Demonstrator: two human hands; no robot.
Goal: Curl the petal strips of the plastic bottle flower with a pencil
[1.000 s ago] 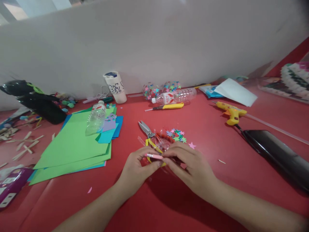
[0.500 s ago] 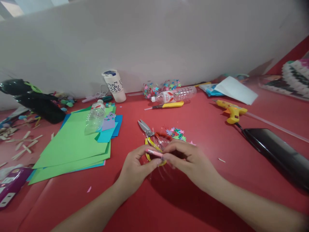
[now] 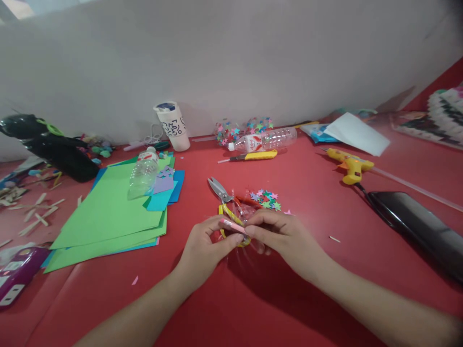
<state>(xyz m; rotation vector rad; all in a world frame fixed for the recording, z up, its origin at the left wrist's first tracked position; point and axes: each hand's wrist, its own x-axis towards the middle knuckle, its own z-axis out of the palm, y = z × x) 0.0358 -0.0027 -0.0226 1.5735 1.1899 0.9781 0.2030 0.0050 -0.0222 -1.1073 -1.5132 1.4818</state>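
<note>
My left hand (image 3: 205, 248) pinches a short pink strip (image 3: 232, 225) between thumb and forefinger. My right hand (image 3: 285, 238) closes its fingertips on the strip's right end, partly covering it. Clear plastic with thin strands hangs under and around my fingers; its full shape is hard to make out. Just beyond the hands lie scissors (image 3: 219, 190) with yellow handles, partly covered by the fingers and plastic. Small colored paper stars (image 3: 267, 198) form a pile behind my right hand.
Green sheets (image 3: 108, 202) lie on the left with a clear bottle (image 3: 142, 176) on top. Behind are a white tumbler (image 3: 173, 126), a lying bottle (image 3: 269, 140) and a yellow cutter (image 3: 260, 155). At right are a yellow glue gun (image 3: 350, 166) and a black case (image 3: 415, 226).
The view has shifted slightly. Both hands stay nearly in place on the pink strip, with only a small shift of the right fingers.
</note>
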